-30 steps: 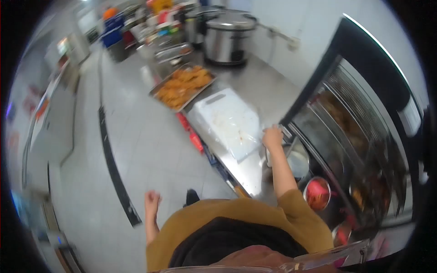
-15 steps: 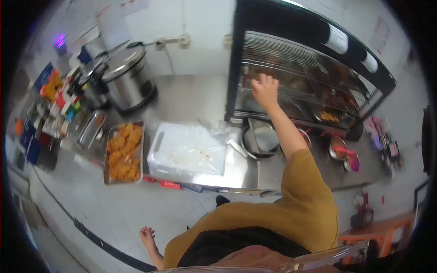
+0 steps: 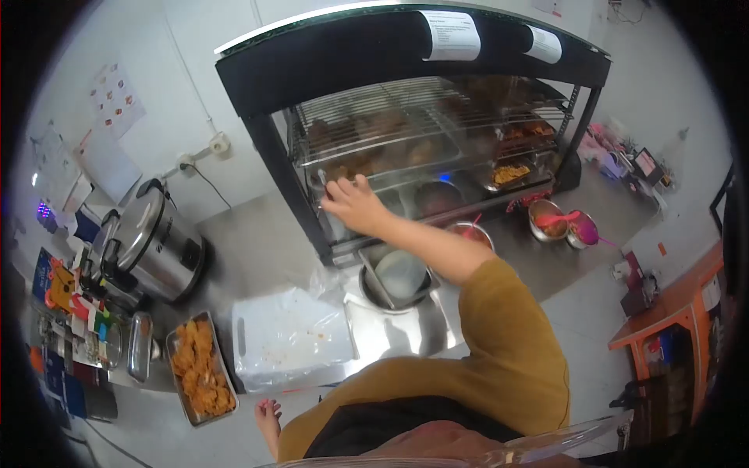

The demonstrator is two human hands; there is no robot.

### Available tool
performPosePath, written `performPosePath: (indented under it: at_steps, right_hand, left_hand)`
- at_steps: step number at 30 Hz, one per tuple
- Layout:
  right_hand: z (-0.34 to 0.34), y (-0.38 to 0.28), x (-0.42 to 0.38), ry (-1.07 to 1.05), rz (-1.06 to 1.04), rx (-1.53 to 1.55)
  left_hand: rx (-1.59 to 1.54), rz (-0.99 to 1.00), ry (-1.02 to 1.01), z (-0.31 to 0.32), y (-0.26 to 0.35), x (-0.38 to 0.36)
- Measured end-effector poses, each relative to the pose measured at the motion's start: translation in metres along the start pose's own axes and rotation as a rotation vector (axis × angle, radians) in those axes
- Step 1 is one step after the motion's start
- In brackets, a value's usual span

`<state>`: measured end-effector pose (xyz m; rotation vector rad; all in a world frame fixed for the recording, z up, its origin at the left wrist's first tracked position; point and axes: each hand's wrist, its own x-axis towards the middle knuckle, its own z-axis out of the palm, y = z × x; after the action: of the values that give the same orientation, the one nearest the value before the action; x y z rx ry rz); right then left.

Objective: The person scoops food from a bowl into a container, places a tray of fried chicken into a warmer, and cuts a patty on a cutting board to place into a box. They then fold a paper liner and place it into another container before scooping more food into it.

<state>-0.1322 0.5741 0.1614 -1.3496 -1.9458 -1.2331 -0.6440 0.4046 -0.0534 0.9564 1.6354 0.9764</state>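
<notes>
My right hand (image 3: 353,201) is raised at the left front of the glass-sided display warmer (image 3: 269,156), its fingers curled together. What they hold, if anything, is too small to tell. Behind the fingers, food pieces sit on a wire rack (image 3: 320,132) inside. Low beside my body, my left hand (image 3: 268,413) hangs with loosely bent fingers and nothing in it. It is near the white cutting board (image 3: 292,335) under clear plastic and the metal tray of fried orange-brown pieces (image 3: 201,370), touching neither.
A metal pot (image 3: 396,277) stands below my right forearm. Bowls with pink utensils (image 3: 548,221) are farther right. A steel cooker (image 3: 156,246) stands at the left, by a lidded metal container (image 3: 140,347). An orange table (image 3: 663,304) is at the right.
The view has turned, so the warmer now shows more from the front and sits farther left. My right hand is still raised at it, now at its left front. My left hand still hangs low.
</notes>
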Motion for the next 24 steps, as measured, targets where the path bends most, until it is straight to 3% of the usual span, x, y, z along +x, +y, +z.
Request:
performPosePath:
  at_steps: [3, 8, 14, 17, 21, 23, 24]
  right_hand:
    - [-0.002, 0.014, -0.01, 0.031, 0.081, -0.006]
    - [-0.011, 0.045, -0.039, -0.057, 0.203, -0.017]
    - [-0.039, 0.081, -0.068, -0.142, 0.418, -0.106]
    - [-0.057, 0.096, -0.081, -0.208, 0.504, -0.235]
    - [-0.071, 0.114, -0.091, -0.305, 0.619, -0.407]
    - [-0.083, 0.103, -0.075, -0.426, 0.793, -0.519]
    - [-0.081, 0.097, -0.079, -0.339, 0.779, -0.633]
  left_hand:
    - [0.015, 0.003, 0.096, 0.002, 0.0, 0.002]
    - [0.077, -0.093, 0.427, -0.017, -0.009, 0.014]
    - [-0.218, -0.285, 0.724, -0.049, -0.031, 0.045]
    - [-0.382, -0.333, 0.578, -0.081, -0.048, 0.075]
    - [-0.528, -0.173, 0.417, -0.104, -0.074, 0.106]
    - [-0.522, -0.215, 0.497, -0.103, -0.082, 0.114]
    - [-0.511, -0.231, 0.561, -0.098, -0.069, 0.106]
